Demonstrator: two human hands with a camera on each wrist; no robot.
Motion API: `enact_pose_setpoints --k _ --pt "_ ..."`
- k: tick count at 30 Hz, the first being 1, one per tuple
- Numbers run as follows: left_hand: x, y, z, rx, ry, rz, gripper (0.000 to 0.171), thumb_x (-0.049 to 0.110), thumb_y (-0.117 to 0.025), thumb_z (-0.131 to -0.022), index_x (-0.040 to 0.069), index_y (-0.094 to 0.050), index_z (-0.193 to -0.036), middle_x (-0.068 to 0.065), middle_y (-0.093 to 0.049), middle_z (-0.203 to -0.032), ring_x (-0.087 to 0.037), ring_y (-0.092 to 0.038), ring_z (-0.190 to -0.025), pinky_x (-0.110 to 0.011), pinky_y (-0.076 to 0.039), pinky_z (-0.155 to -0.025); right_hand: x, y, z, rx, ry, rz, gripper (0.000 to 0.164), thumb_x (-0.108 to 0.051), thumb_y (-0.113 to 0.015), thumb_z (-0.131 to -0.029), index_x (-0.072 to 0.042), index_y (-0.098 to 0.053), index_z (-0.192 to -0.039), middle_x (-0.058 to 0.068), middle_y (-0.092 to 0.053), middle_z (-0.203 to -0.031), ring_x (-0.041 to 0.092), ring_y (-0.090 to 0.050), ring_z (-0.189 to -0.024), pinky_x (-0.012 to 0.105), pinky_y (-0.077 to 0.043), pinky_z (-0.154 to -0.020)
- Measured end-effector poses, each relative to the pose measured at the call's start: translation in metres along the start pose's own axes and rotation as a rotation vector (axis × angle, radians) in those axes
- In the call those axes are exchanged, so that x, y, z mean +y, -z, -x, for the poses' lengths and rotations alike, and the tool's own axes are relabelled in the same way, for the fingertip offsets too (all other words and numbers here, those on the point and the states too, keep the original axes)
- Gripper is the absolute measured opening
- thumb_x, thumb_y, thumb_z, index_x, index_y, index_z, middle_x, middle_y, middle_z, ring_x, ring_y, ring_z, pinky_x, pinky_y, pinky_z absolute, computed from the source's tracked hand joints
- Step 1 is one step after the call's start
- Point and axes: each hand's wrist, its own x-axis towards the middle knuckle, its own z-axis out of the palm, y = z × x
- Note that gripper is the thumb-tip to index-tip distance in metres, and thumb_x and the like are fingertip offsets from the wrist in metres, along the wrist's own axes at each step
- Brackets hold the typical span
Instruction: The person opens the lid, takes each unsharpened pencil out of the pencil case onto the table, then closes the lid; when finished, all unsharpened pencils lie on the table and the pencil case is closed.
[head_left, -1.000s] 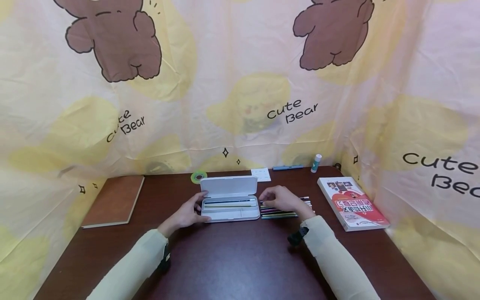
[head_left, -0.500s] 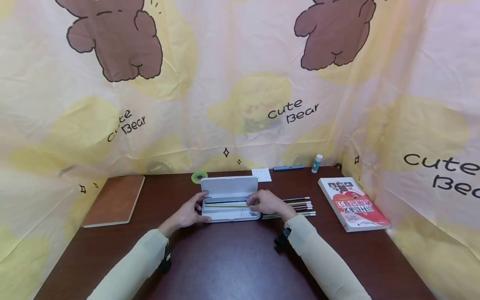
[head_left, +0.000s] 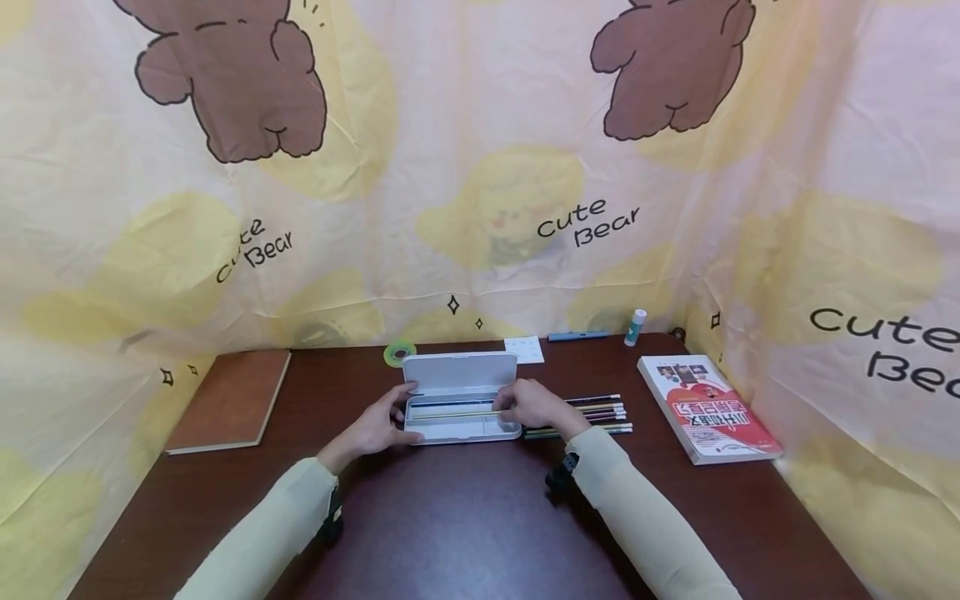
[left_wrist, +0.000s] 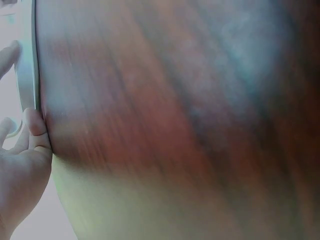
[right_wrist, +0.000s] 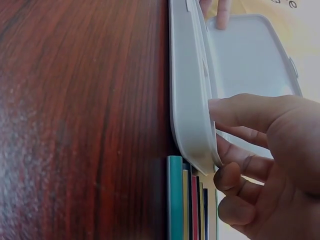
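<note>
A white pencil case lies with its lid up in the middle of the table. My left hand grips its left end, thumb at the front corner and fingers at the back. Over the case's right end, my right hand pinches a yellow pencil that lies lengthwise in the case; the pencil's right end is hidden by the fingers. Another dark pencil lies along the back of the case. Several pencils rest on the table just right of the case, partly under my right hand.
Behind the case are a green tape roll, a white paper sheet, a blue pen and a glue stick. A brown notebook lies left, a red and white book right. A patterned curtain surrounds the table.
My right hand has moved left from the loose pencils to the case's right end. The yellow pencil has shifted slightly toward the front of the case. The left hand stays put.
</note>
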Motion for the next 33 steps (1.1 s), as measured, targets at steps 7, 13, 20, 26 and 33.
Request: enact_pose_setpoints --k 7,13,20,26,33 --pt "-0.0021 -0.0018 -0.0015 -0.001 0.014 0.005 0.098 0.032 -0.09 -0.073 0.022 -0.034 -0.154 -0.011 -0.054 -0.142 -0.019 -0.053 -0.096 -0.031 -0.044 -0.081 0.001 0.0009 0.0005 -0.003 -0.029 -0.043 0.008 -0.014 -0.075 -0.089 -0.021 -0.076 -0.09 -0.008 -0.071 -0.089 0.011 -0.059 -0.085 0.036 -0.049 -0.085" --pt "-0.0004 -0.0005 -0.0016 0.004 0.021 -0.001 0.098 0.033 -0.089 -0.074 0.023 -0.034 -0.154 -0.01 -0.054 -0.142 -0.02 -0.053 -0.098 -0.031 -0.045 -0.08 -0.0004 0.004 0.0011 -0.004 -0.036 -0.069 0.008 -0.013 -0.074 -0.089 -0.02 -0.076 -0.09 -0.008 -0.069 -0.087 0.012 -0.058 -0.083 0.034 -0.049 -0.081" --pt "-0.0004 0.0005 -0.0013 -0.001 0.023 -0.003 0.098 0.033 -0.089 -0.074 0.023 -0.033 -0.154 -0.012 -0.052 -0.144 -0.02 -0.053 -0.099 -0.03 -0.045 -0.078 -0.0021 0.0049 0.0008 -0.007 -0.054 -0.074 0.007 -0.013 -0.075 -0.089 -0.02 -0.076 -0.09 -0.008 -0.068 -0.085 0.012 -0.058 -0.082 0.033 -0.049 -0.079" --pt "-0.0012 0.0001 -0.0024 -0.003 0.021 0.008 0.099 0.033 -0.09 -0.073 0.022 -0.034 -0.154 -0.011 -0.053 -0.143 -0.019 -0.053 -0.097 -0.03 -0.045 -0.078 -0.0008 0.0042 -0.0014 0.007 -0.036 -0.078 0.007 -0.011 -0.075 -0.088 -0.017 -0.077 -0.09 -0.007 -0.069 -0.082 0.011 -0.059 -0.079 0.03 -0.049 -0.075" --pt "-0.0014 -0.0015 -0.0026 0.001 0.022 -0.003 0.098 0.031 -0.09 -0.073 0.021 -0.035 -0.153 -0.01 -0.054 -0.142 -0.019 -0.053 -0.096 -0.031 -0.044 -0.081 0.0019 0.0032 -0.0017 0.018 -0.034 -0.09 0.007 -0.011 -0.075 -0.088 -0.017 -0.077 -0.089 -0.008 -0.069 -0.081 0.01 -0.059 -0.078 0.03 -0.05 -0.074"
